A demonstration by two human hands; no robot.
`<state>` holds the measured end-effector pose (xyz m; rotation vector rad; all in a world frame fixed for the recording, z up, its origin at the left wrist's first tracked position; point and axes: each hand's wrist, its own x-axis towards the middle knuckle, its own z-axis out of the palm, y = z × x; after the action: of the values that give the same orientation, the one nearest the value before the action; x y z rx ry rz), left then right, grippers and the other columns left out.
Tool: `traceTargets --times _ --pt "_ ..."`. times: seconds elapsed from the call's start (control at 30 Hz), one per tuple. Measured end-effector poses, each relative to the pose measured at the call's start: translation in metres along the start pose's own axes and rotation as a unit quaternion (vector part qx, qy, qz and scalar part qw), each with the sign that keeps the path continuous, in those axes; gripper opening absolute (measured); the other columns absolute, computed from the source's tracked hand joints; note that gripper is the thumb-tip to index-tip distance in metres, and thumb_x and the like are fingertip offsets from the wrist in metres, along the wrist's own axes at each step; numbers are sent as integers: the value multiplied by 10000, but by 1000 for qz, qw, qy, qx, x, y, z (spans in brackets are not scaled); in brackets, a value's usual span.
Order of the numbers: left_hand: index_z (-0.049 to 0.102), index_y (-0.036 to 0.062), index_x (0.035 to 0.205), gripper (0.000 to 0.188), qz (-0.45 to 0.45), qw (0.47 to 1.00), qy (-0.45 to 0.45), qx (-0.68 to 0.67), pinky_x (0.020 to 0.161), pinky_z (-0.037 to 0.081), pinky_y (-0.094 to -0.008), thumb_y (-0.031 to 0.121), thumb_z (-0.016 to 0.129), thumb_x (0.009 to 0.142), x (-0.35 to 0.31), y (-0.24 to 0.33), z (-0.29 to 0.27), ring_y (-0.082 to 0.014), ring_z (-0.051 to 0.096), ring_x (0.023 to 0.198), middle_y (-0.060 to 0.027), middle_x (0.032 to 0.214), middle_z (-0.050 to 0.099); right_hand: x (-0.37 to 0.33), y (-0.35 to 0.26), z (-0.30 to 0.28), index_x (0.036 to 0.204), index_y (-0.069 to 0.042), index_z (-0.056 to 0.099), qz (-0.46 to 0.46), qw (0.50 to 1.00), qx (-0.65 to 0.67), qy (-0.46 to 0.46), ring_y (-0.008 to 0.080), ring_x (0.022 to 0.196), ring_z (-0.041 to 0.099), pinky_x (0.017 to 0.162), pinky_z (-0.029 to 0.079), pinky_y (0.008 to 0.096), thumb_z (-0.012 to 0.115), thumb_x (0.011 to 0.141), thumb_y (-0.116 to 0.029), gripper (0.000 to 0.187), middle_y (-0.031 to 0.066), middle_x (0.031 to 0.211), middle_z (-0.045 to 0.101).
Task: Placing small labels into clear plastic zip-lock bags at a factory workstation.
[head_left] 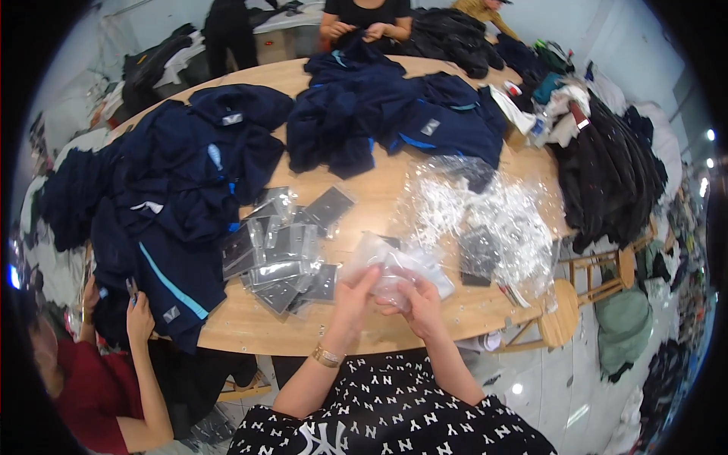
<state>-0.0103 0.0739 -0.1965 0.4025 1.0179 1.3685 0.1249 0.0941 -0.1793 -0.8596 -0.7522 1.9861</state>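
Observation:
Over the near edge of the wooden table, my left hand (355, 294) and my right hand (415, 302) are closed on a clear plastic bag (379, 258), one on each side of it. The bag looks crumpled and translucent; whether anything is inside I cannot tell. Just beyond my right hand lie whitish plastic sheets (436, 274), partly behind the held bag. Left of my hands is a loose pile of small clear packets (284, 246) with dark grey cards in them. To the right, a large clear bag (523, 220) spills white strings, with a dark card (476, 258) beside it.
Navy garments (174, 167) cover the table's left and far parts (341, 125). A co-worker in dark red (98, 387) holds a small tool at the left garment. Another person (364, 19) stands across the table. Black garments (607, 167) and wooden stools (560, 315) are at the right.

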Motion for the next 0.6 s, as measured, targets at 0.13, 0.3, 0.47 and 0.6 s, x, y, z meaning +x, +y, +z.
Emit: traceTargets --times 0.13,0.3,0.47,0.6 --pt "647 15 935 180 96 992 70 48 648 394 -193 144 626 813 6 -3 -13 -79 563 748 -23 902 637 -1 -3 -18 1191 39 422 0 999 -48 -8 262 792 636 627 558 333 447 897 -81 319 174 958 601" --pt "637 58 886 139 142 984 110 -6 602 384 -194 171 646 804 4 13 -14 -49 538 680 15 808 622 1 -3 -88 1082 12 534 -143 842 -458 247 248 804 606 655 494 321 568 827 -104 282 146 937 609" --pt "613 108 850 93 122 983 131 -36 549 371 -199 188 641 813 10 8 -26 -27 512 641 52 751 590 11 -14 -146 1076 -12 550 -289 558 -671 393 346 1004 500 849 398 428 629 758 -191 373 192 1067 544" --pt "609 117 880 113 106 982 130 -89 555 382 -193 208 634 818 6 14 -17 -37 528 685 53 784 596 34 -23 -172 1196 -2 449 -271 449 -720 455 381 1056 465 897 372 454 683 692 -361 662 221 1149 494"
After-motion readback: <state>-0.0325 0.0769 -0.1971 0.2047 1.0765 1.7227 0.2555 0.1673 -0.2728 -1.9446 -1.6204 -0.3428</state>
